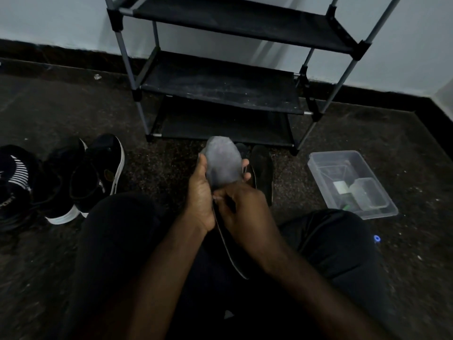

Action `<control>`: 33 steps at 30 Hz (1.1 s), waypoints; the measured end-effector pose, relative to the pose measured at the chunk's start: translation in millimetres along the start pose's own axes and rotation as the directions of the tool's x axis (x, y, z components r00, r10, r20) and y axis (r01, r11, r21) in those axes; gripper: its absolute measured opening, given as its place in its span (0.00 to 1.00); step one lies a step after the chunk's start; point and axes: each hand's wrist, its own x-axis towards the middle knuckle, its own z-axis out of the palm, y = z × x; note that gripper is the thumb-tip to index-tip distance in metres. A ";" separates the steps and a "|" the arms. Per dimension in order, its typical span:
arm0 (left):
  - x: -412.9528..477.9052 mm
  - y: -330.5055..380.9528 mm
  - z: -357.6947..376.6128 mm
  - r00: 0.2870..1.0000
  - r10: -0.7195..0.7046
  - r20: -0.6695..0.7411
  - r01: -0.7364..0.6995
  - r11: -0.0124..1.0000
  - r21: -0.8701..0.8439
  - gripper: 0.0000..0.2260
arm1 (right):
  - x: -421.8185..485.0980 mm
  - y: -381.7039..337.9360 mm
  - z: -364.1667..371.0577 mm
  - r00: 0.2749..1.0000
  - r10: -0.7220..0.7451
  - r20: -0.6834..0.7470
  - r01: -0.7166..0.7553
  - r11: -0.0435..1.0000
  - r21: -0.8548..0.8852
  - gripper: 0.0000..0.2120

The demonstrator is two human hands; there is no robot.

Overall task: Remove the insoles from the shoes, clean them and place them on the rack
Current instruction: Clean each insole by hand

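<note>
A grey insole is held upright over my lap, its toe end pointing toward the rack. My left hand grips it from the left side, with fingertips showing at its right edge. My right hand is curled round a small dark tool pressed against the insole's lower half; what the tool is I cannot tell. Two dark insoles lie on the floor just behind. A black rack with three fabric shelves stands against the wall. Black shoes with white soles sit on the floor to the left.
A clear plastic bin holding a smaller container and small items rests on the floor at the right. More dark shoes lie at the far left. My legs in black trousers fill the foreground. The floor is dark speckled stone.
</note>
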 end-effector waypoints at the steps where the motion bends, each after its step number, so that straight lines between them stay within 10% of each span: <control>1: 0.8 -1.0 0.9 1.000 -0.002 0.002 0.002 1.000 0.008 0.31 | -2.0 1.9 -0.4 1.000 -0.010 -0.013 0.010 1.000 0.002 0.07; 8: -2.2 -13.9 7.1 0.998 -0.034 0.044 0.035 0.999 -0.028 0.32 | 47.7 10.0 -6.8 0.980 0.015 -0.198 -0.019 1.000 -0.017 0.05; 16: 0.1 2.8 0.9 0.999 0.001 -0.042 -0.002 1.000 -0.031 0.29 | 4.9 1.7 1.5 1.000 -0.013 0.001 0.013 1.000 0.028 0.07; 23: -2.8 -10.5 7.4 0.999 -0.027 0.034 0.027 1.000 0.002 0.33 | 53.3 1.4 -8.5 0.985 -0.016 -0.171 0.014 1.000 -0.013 0.06; 33: 0.9 4.8 1.8 0.999 0.013 -0.038 -0.012 1.000 0.022 0.31 | 14.6 0.3 4.2 0.999 0.004 -0.053 -0.002 0.999 0.035 0.08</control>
